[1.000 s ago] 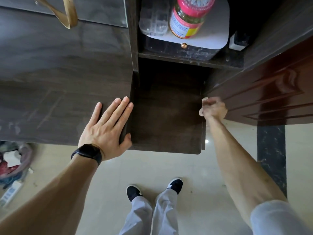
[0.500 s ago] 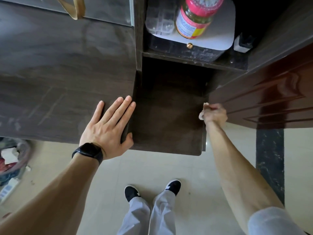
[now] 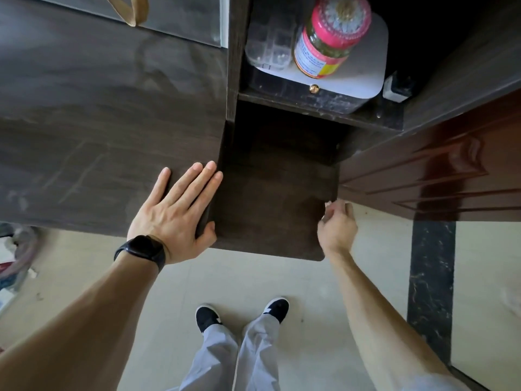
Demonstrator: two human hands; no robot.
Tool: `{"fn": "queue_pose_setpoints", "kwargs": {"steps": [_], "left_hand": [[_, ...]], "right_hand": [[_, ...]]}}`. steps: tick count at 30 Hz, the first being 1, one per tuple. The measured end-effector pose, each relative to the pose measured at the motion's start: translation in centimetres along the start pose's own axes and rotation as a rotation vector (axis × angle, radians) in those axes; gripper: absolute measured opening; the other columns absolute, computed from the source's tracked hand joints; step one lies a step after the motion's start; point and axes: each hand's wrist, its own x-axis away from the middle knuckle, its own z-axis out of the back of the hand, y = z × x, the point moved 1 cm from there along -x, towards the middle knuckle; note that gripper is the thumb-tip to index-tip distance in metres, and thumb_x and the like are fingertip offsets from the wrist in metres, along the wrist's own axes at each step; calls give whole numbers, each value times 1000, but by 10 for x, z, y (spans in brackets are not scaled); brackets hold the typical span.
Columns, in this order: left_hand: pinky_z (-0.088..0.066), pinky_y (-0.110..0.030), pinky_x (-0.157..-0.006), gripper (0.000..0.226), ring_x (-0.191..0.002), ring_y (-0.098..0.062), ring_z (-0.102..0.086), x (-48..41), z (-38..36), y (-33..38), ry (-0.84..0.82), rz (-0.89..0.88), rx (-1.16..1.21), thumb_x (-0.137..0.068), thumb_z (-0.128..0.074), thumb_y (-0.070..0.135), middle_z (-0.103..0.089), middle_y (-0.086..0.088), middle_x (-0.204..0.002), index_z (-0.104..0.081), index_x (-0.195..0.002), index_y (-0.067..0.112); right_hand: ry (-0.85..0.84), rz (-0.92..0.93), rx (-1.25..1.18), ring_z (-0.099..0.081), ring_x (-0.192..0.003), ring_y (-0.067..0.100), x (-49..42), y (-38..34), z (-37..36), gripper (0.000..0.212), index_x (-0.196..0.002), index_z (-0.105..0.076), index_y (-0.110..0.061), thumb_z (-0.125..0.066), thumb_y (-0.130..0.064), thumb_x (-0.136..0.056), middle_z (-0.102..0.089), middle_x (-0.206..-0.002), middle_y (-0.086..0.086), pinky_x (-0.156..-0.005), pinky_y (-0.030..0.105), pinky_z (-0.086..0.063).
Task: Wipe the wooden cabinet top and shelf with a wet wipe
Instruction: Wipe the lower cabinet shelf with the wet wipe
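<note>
The dark wooden cabinet top [image 3: 98, 131] fills the upper left. Beside it, lower, a dark wooden shelf [image 3: 270, 198] juts out toward me. My left hand [image 3: 174, 213] lies flat on the cabinet top's right front corner, fingers straight, thumb over the edge. My right hand [image 3: 337, 227] is at the shelf's right edge, fingers curled round a small white wet wipe [image 3: 328, 205], of which only a bit shows above the knuckles.
Above the shelf, a compartment holds a pink-lidded jar [image 3: 329, 38], a clear plastic box [image 3: 267, 46] and a white board [image 3: 369, 63]. A glossy reddish-brown door [image 3: 439, 170] stands right of the shelf. A tan strap [image 3: 132, 9] hangs at the top. My feet [image 3: 242, 314] stand on pale tile.
My right hand has slid down the shelf's right edge toward the front corner, still holding the wipe. My left hand has stayed flat on the cabinet top.
</note>
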Motion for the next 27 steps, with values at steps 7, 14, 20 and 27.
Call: {"fn": "queue_pose_setpoints", "kwargs": {"steps": [7,14,20,27], "left_hand": [[-13,-54,-123,88,-154,-18,-14,1,-3,0,21,9,6,-81,-41,50,-9,2,-168,-14,-160,20],[-11,-53,-124,87,-154,-18,-12,1,0,1,15,15,10,-82,-39,48,-7,3,-168,-12,-160,21],[-11,-52,-124,87,-154,-17,-12,2,-3,1,29,15,12,-82,-39,49,-7,5,-168,-13,-160,22],[-11,-53,-124,87,-154,-17,-10,1,3,1,-8,25,32,-82,-40,51,-9,3,-168,-13,-160,22]], "right_hand": [[-19,-75,-91,-60,-74,33,19,8,-2,12,-82,-59,-6,-64,5,-78,-59,-91,12,-63,26,-40],[60,-179,-239,-60,-75,34,57,19,-5,13,-77,-57,-3,-65,0,-87,-59,-84,13,-61,22,-31],[20,-132,-145,-60,-78,32,12,4,-6,7,-85,-61,-2,-63,4,-82,-61,-95,15,-66,26,-39],[0,-176,-131,-59,-77,33,52,13,-3,19,-83,-58,-7,-60,10,-76,-58,-95,13,-66,23,-35]]}}
